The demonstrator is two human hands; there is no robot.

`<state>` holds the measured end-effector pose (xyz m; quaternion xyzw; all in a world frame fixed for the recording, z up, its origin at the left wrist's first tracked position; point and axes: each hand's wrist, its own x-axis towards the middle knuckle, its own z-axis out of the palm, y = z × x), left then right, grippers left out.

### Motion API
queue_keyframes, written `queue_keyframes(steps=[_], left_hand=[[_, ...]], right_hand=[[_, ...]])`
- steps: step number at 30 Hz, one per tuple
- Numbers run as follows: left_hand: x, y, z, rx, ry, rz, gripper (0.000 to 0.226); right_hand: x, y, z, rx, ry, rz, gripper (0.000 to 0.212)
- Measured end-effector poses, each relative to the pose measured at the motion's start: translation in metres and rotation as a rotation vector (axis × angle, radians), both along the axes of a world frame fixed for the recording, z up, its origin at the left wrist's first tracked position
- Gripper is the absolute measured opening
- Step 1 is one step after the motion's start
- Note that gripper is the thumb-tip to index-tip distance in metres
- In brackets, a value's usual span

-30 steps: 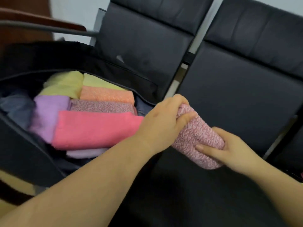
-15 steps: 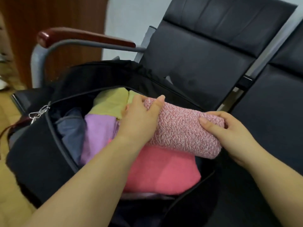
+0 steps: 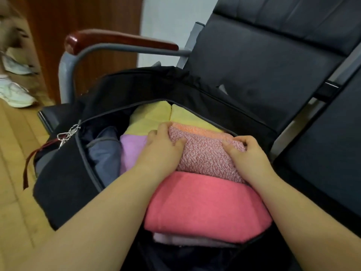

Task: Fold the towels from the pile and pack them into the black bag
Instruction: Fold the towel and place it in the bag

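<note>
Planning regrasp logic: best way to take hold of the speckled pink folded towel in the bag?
Hold the speckled pink folded towel by its two short ends, from above, as the left hand and right hand do now. Neighbouring towels block its long sides in the black bag.

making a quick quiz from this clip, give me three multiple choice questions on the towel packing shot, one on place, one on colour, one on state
1. Where does the speckled pink towel lie?
A. on the chair seat
B. in the black bag, between the orange towel and the coral towel
C. on the floor

2. What colour is the towel just to the left of the left hand?
A. lilac
B. green
C. white

3. What is the state of the bag?
A. zipped shut
B. open and holding several folded towels
C. open and empty

Answers: 1 B, it sits inside the bag between those two towels. 2 A, the lilac towel shows there. 3 B, the opening gapes, and the left hand and right hand press the speckled towel among the others.
</note>
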<state>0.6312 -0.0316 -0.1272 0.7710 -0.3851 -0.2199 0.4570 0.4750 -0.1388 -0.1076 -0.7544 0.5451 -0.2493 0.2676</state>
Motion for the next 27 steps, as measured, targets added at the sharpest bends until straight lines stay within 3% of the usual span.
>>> queue_keyframes(steps=[6, 8, 11, 13, 15, 18, 27], left_hand=[[0.006, 0.000, 0.007, 0.071, 0.051, -0.027, 0.058], [0.003, 0.003, 0.009, 0.165, -0.122, -0.016, 0.063], [-0.007, 0.007, 0.019, 0.131, -0.517, -0.026, 0.071], [-0.018, 0.007, 0.021, 0.178, -0.654, -0.195, 0.068], [-0.025, 0.006, 0.013, 0.352, -0.634, -0.339, 0.070], [-0.025, 0.001, 0.002, 0.467, -0.595, -0.396, 0.076], [-0.042, 0.007, 0.024, 0.481, -0.753, -0.325, 0.071]], right_hand=[[-0.007, 0.004, 0.017, 0.059, 0.042, 0.052, 0.051], [-0.009, 0.008, 0.012, 0.047, 0.134, 0.039, 0.055], [-0.010, 0.021, 0.009, -0.386, 0.253, 0.070, 0.051], [-0.007, 0.031, 0.011, -0.532, 0.249, 0.214, 0.049], [-0.007, 0.039, 0.003, -0.416, 0.387, 0.309, 0.063], [-0.011, 0.039, -0.018, -0.216, 0.600, 0.304, 0.062], [-0.054, 0.060, 0.009, -0.151, 0.554, 0.339, 0.071]])
